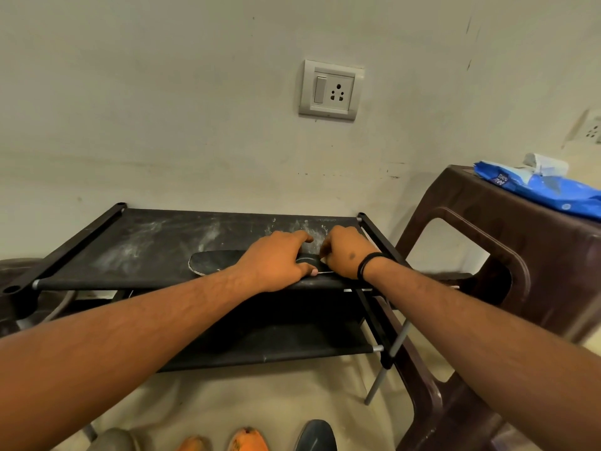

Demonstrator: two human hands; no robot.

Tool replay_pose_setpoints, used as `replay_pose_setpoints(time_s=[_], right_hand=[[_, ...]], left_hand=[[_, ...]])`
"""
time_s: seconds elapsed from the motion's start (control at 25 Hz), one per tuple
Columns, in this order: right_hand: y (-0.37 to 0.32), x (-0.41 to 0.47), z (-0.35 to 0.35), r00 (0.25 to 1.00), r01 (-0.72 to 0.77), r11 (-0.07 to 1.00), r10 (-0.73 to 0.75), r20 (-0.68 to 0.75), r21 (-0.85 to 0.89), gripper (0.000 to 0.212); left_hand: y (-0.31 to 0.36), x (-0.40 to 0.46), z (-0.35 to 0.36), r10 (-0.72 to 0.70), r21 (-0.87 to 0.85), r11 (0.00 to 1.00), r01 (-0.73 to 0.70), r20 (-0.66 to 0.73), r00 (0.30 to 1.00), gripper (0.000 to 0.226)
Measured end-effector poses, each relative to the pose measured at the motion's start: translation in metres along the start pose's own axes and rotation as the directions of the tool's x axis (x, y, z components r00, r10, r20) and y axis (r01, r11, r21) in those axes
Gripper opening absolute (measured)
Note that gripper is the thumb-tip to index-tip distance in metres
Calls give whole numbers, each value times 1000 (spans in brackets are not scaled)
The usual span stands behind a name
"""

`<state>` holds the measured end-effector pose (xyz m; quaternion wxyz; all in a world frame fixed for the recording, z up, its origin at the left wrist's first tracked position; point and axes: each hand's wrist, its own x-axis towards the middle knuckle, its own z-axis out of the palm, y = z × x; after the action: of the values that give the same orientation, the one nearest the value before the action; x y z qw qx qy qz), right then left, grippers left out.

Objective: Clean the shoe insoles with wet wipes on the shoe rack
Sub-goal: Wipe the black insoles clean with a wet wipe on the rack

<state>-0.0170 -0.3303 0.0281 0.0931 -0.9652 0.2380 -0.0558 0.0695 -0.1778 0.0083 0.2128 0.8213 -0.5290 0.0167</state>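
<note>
A pale wall (pixel 162 109) with a plug socket (pixel 330 90) stands behind a low black shoe rack (pixel 130 242). The top shelf looks dusty, with white smears.

One dark insole (pixel 216 262) lies flat on the top shelf, right under both hands. The left hand (pixel 276 260) rests on it with fingers spread and pressing down, thumb at the near edge. The right hand (pixel 346 252) is just beside it, fingers curled round a small white bit that I think is a wet wipe (pixel 324 260). Most of the wipe is hidden.

To do this step well, the left hand should hold the insole still so it cannot slide. The right hand should rub with long strokes from one end to the other, then turn the wipe to a clean side.

I count one insole, one wipe in the hand, and one blue wipe pack (pixel 546 187) on one brown plastic stool (pixel 487 242), off past the right hand. Four shoe tips (pixel 248 439) peek in on the floor, below the arms.
</note>
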Motion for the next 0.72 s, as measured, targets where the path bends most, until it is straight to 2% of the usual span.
replay_pose_setpoints(time_s=[0.08,0.24,0.36,0.48,0.6,0.72], right_hand=[[-1,0,-3,999,21,998,-23,39,60,19],[0,-2,1,1000,13,990,-12,8,-137,22],[5,-7,-7,993,73,997,-71,97,-19,19],[14,-11,-9,1000,5,990,-2,23,-141,18],[9,-15,-4,993,102,992,-96,75,-80,20],[13,-13,-8,1000,20,991,-20,6,-132,18]], left_hand=[[-1,0,0,2,-3,1000,-2,-1,1000,70],[-2,0,0,-5,-11,1000,5,9,1000,69],[-3,1,0,-3,-17,1000,3,6,1000,67],[-3,1,-1,-7,-24,1000,7,19,1000,65],[-3,1,-1,-12,-27,1000,12,10,1000,66],[-2,0,-1,-12,-38,999,13,10,1000,66]])
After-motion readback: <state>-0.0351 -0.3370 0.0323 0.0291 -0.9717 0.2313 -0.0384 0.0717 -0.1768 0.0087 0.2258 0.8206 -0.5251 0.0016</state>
